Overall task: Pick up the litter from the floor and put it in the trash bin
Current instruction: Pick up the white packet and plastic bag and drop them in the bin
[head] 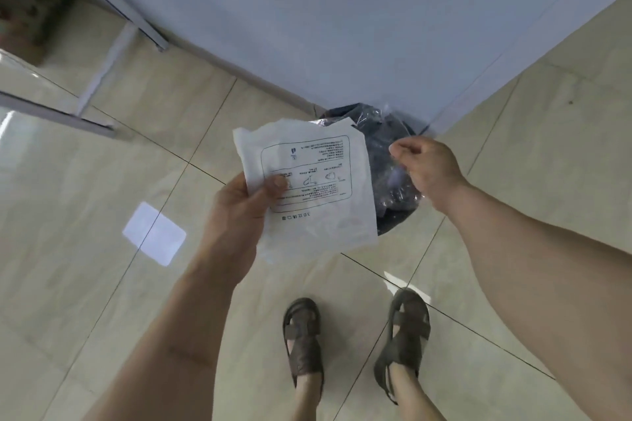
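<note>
**Holding a wrapper over the bin**

Gripping a white plastic wrapper (309, 188) by its left edge, the left hand (239, 212) keeps the crumpled sheet in the air, thumb pressed across the printed face and the fingers curled behind it. The wrapper, printed with a rounded black frame, small diagrams and lines of text, hangs in front of the trash bin (386, 161), its right edge covering the bin's left side.

The bin stands on the floor in the corner, lined with a dark plastic bag whose clear film shines along the rim; its far edge sits against the pale blue wall (307, 10). The right hand (427, 166) hovers above the bin's right side, its fingers loosely curled with thumb and forefinger tips close together; whether they pinch anything cannot be told.

Below, two feet in brown sandals (355, 338) stand on glossy beige floor tiles (102, 215), just short of the bin. Open floor spreads to the left and right of the person, crossed by dark grout lines and a bright square reflection. At upper left, a grey metal frame (102, 72) stands near the wall, well apart from the bin.
</note>
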